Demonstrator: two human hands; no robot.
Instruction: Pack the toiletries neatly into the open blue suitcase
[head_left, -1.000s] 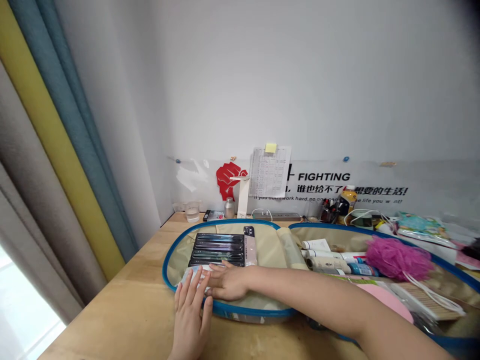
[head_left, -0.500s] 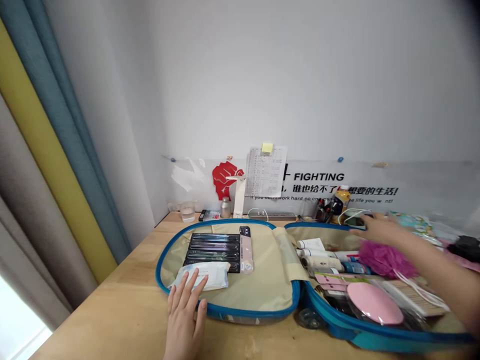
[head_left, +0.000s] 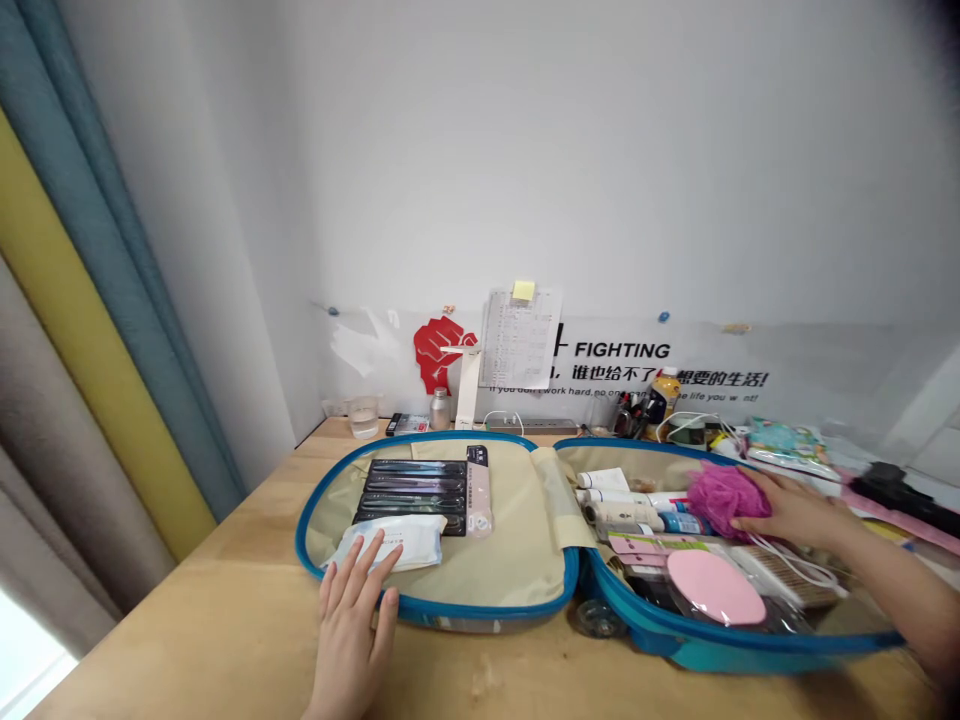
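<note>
— What lies at the left of the bench (head_left: 172, 640)?

— The left hand (head_left: 349, 630) is spread across the near rim of an open blue-rimmed suitcase (head_left: 487, 608). The fingers are set wide apart, nothing is held, and the fingertips (head_left: 373, 553) are pressed against a white packet of wipes (head_left: 394, 545).

— How is the packet placed?

— It is laid flat on the beige lining (head_left: 510, 560) of the suitcase's left half. Its long axis runs left to right, tilted slightly, with the right end pointing a little away from the hands. Black toothbrush boxes (head_left: 409, 495) are stacked just behind it. The left hand is far nearer to it than the right.

— And further right?

— Rows of white tubes (head_left: 615, 512) are packed into the right half. A pink bath puff (head_left: 724, 500) is placed at their right end. It is roundish, so no clear long axis can be made out, and a white cord (head_left: 795, 562) is trailed from it to the right.

— Is the puff held?

— The right hand (head_left: 791, 515) is laid over it from the right, fingers together and pointing left. Whether it is gripped cannot be told.
</note>
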